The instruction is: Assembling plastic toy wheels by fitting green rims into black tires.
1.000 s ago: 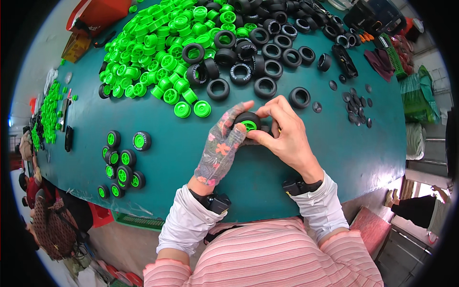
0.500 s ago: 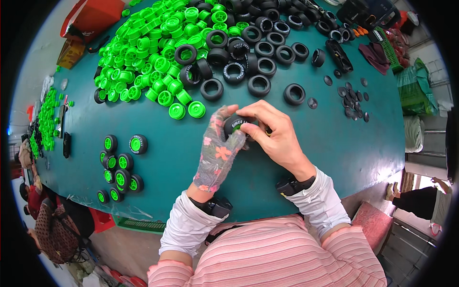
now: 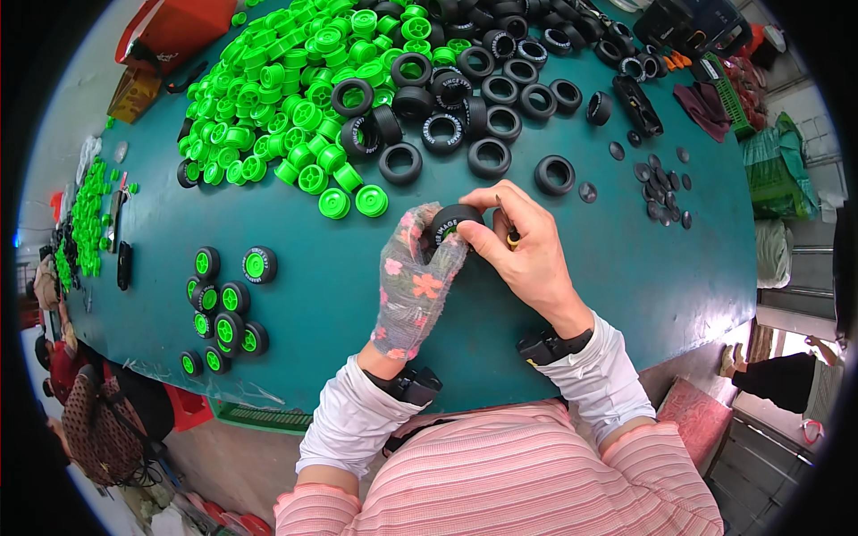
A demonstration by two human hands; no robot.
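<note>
Clamped on a tire (image 3: 458,214) with the fingers of left hand (image 3: 414,277) and right hand (image 3: 527,255), above the counter (image 3: 340,268). Turned since a second ago, showing lettered sidewall and less green rim (image 3: 451,231), so presumably working the fit from another side. Left of the fingers, grouped wheels (image 3: 230,330).

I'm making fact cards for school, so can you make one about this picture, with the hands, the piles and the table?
Left hand: in a floral glove, gripping a black tire with some green showing inside
Right hand: bare, thumb and fingers on that tire; also a small tool with a yellow part, mostly hidden
Far piles: green wheel rims left, loose black tires right
Left cluster: green rims wearing tires
Right cluster: small black discs
Table: teal
</note>
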